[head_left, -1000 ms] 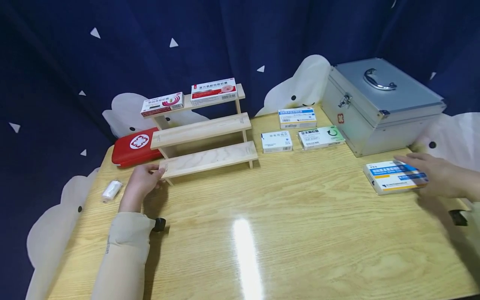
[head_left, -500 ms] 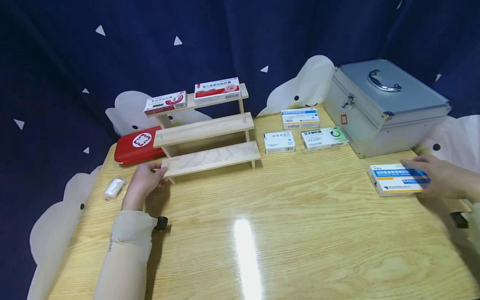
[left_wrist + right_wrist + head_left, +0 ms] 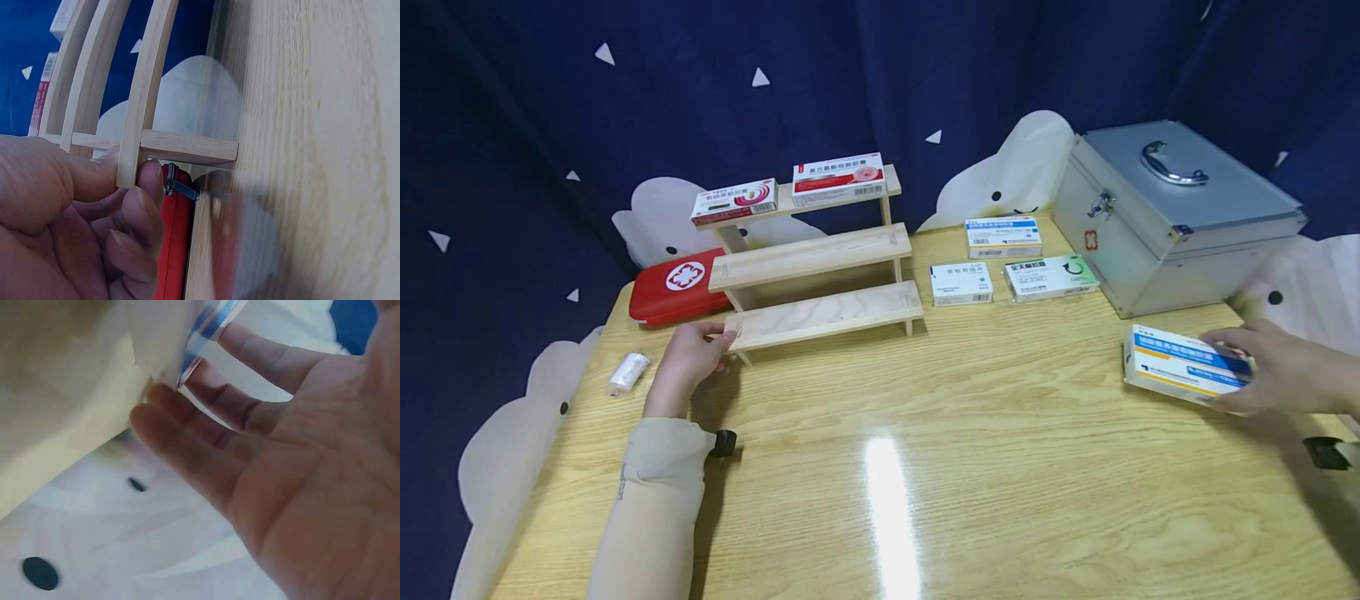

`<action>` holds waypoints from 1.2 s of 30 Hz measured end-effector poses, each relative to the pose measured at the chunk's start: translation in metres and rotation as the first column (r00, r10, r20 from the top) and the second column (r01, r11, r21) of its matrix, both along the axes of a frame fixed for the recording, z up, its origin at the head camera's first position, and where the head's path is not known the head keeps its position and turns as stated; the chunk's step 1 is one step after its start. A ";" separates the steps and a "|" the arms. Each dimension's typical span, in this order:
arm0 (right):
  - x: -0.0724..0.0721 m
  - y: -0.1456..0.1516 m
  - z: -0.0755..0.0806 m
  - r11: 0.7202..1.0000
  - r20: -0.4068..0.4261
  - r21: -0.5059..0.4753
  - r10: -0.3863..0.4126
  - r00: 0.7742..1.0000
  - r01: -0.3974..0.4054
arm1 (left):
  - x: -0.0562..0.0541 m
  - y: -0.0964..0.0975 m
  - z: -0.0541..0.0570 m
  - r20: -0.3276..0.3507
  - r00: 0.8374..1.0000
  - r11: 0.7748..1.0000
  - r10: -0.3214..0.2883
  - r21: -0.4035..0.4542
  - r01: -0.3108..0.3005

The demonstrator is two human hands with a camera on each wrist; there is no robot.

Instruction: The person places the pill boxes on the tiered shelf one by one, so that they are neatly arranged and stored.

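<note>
My left hand (image 3: 692, 354) pinches the left end of the lowest step of a three-tier wooden rack (image 3: 827, 315). In the left wrist view, the thumb and fingers (image 3: 139, 215) close on the step's edge from both sides. At the right, my right hand (image 3: 1277, 367) holds a white, blue and orange medicine box (image 3: 1180, 362) by its right end, thumb in front and fingers behind. The box is tilted, its near face turned toward me. The right wrist view catches only the blurred end of that box (image 3: 200, 340) at the fingertips.
Two red-and-white medicine boxes (image 3: 838, 179) sit on the rack's top tier. Behind it lies a red first-aid case (image 3: 662, 292), with a small white wrapped roll (image 3: 628, 372) nearby. Three more boxes (image 3: 961, 285) stand on the table, left of a silver metal case (image 3: 1180, 217).
The right hand has changed from resting over the medicine box to gripping it, and the box has turned and tilted up. My left hand keeps its hold on the rack.
</note>
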State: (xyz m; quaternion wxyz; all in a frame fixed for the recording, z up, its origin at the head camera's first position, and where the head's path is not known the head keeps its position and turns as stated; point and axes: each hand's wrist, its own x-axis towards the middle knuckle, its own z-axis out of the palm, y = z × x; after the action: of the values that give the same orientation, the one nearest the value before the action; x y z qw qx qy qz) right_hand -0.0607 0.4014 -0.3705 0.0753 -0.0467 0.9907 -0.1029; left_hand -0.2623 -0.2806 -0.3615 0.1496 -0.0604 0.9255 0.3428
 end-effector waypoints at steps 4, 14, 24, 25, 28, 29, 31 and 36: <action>0.000 -0.022 0.015 1.000 -0.017 -0.007 0.004 1.000 -0.004 | 0.000 0.000 0.000 -0.010 1.000 1.000 -0.005 0.000 0.005; -0.009 -0.086 0.054 0.987 -0.273 -0.016 0.148 0.951 -0.158 | 0.001 0.000 0.002 -0.005 1.000 1.000 0.002 -0.004 -0.002; -0.048 -0.147 0.085 0.957 -0.329 -0.058 0.251 0.910 -0.285 | 0.002 0.001 0.002 -0.034 0.999 1.000 -0.004 -0.009 0.004; -0.054 -0.154 0.088 0.950 -0.332 -0.065 0.268 0.904 -0.305 | 0.002 0.001 0.002 -0.033 0.999 1.000 -0.002 -0.006 0.001; -0.071 -0.176 0.096 0.934 -0.325 -0.072 0.309 0.894 -0.349 | 0.002 0.001 0.002 -0.022 1.000 1.000 0.001 -0.003 -0.001; -0.078 -0.184 0.099 0.930 -0.320 -0.078 0.318 0.893 -0.359 | 0.002 0.001 0.002 -0.018 1.000 1.000 0.002 -0.001 -0.002; -0.090 -0.200 0.103 0.920 -0.322 -0.080 0.340 0.883 -0.383 | 0.002 0.001 0.002 -0.011 1.000 1.000 0.004 0.000 -0.004; -0.119 -0.238 0.114 0.907 -0.324 -0.065 0.376 0.868 -0.417 | 0.002 0.001 0.002 -0.012 1.000 1.000 0.000 0.001 0.000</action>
State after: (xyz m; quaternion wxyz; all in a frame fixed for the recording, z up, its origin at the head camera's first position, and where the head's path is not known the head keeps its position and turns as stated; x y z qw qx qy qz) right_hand -0.1794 0.1638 -0.2560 -0.0618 -0.2694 0.9505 -0.1423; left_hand -0.2607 -0.2799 -0.3599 0.1442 -0.0582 0.9262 0.3433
